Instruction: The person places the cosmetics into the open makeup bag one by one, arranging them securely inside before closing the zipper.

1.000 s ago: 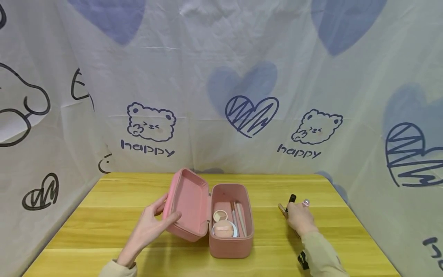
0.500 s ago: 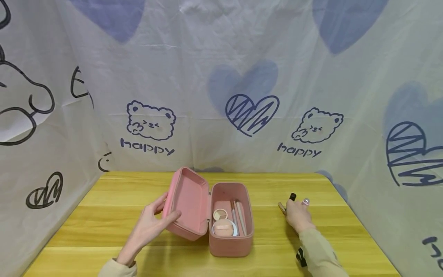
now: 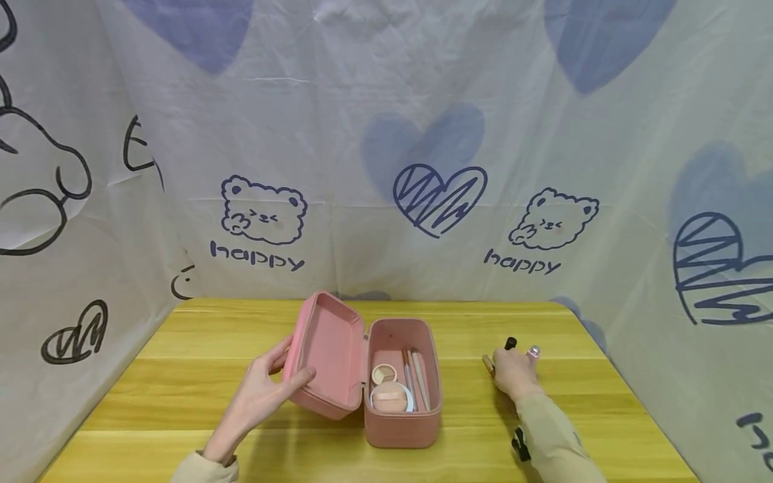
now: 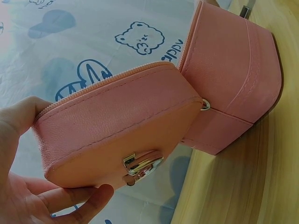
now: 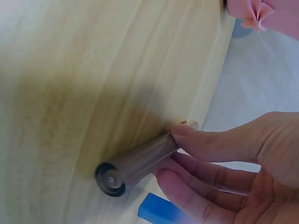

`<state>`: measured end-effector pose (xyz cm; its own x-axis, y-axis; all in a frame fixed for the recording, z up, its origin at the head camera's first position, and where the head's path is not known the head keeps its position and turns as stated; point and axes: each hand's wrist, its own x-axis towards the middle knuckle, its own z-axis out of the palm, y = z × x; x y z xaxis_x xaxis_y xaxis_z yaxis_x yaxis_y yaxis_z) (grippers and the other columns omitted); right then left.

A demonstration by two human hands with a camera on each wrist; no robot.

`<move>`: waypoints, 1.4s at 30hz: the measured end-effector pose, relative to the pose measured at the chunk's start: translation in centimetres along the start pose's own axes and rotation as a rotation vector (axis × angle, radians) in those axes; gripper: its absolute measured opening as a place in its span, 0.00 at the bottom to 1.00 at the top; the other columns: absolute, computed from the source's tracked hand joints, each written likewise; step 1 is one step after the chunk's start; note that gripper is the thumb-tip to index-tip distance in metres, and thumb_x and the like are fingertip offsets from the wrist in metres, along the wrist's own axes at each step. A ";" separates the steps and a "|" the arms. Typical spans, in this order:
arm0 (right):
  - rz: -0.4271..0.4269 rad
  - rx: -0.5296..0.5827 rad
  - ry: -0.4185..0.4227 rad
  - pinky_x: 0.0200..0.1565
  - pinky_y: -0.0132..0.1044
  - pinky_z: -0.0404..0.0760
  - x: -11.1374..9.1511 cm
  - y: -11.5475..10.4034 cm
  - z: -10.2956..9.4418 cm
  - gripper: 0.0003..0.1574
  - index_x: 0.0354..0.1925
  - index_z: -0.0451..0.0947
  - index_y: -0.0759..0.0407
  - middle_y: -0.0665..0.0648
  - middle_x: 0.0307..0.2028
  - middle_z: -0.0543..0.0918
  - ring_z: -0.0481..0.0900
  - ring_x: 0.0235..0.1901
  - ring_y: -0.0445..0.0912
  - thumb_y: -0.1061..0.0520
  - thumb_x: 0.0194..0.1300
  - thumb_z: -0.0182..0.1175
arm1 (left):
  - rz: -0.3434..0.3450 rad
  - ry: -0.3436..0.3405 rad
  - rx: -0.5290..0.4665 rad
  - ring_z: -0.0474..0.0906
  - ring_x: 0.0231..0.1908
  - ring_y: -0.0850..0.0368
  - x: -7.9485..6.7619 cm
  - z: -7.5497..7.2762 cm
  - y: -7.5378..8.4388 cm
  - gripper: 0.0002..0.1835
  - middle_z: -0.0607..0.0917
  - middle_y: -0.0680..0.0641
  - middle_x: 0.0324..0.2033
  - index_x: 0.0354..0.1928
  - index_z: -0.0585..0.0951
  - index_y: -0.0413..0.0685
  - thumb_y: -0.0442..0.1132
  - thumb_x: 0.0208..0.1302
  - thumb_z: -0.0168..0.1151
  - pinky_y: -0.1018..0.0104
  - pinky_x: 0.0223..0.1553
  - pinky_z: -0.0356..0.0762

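Observation:
My left hand (image 3: 266, 389) grips the tilted lid (image 3: 333, 352) of a pink zippered makeup case (image 3: 403, 431), thumb over the rim and fingers behind. In the left wrist view the lid's outside (image 4: 117, 116) shows a gold-coloured metal fitting. Inside the case lie a powder puff (image 3: 389, 397), a small round pan (image 3: 384, 375) and slim brush-like sticks (image 3: 421, 382). To the right of the case, my right hand (image 3: 515, 373) pinches a brownish cosmetic tube (image 5: 140, 161) between thumb and fingers, low over the table. One dark, round end of the tube faces the wrist camera.
Just beyond my right hand are a black-ended item (image 3: 510, 343) and a pinkish tube with a shiny top (image 3: 533, 352). A blue object (image 5: 161, 210) shows below the fingers in the right wrist view. The wooden table (image 3: 199, 376) meets a printed cloth (image 3: 350, 261) at the back.
My right hand has shifted slightly left, and the brownish tube has moved with it. My left hand and the makeup case stay in place.

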<state>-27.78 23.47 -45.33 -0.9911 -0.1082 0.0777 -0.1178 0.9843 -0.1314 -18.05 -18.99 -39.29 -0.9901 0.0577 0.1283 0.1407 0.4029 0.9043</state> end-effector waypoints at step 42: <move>-0.011 0.146 -0.226 0.29 0.40 0.74 1.1 0.2 -0.2 0.44 0.64 0.72 0.68 0.74 0.49 0.83 0.76 0.36 0.55 0.74 0.45 0.61 | -0.011 -0.001 0.001 0.82 0.58 0.43 0.0 0.0 0.0 0.44 0.81 0.34 0.62 0.76 0.59 0.36 0.46 0.65 0.67 0.51 0.61 0.78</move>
<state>-28.89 23.58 -45.08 -0.9765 -0.1634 -0.1405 -0.1203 0.9542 -0.2739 -18.02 -19.00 -39.30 -0.9916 0.0539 0.1177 0.1295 0.4041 0.9055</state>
